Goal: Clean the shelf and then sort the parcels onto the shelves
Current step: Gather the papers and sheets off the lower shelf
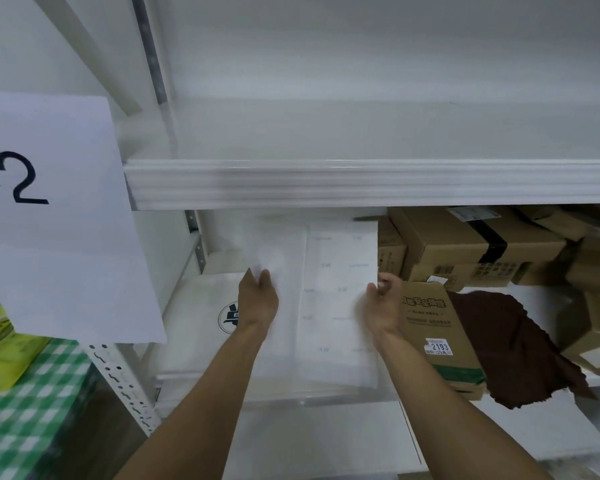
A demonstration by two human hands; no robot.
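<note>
Sorting seemed begun: left hand (258,299) and right hand (383,303) gripped a white parcel (326,306) by its edges, the brown cloth (506,344) lay aside, and several boxes (465,244) looked unsorted.

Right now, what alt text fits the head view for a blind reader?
The left hand and right hand grip a flat white parcel by its sides on the lower shelf. Cardboard boxes and a brown cloth lie to its right.

Parcel storeroom: numbered shelves (361,183), boxes (478,247)
</note>
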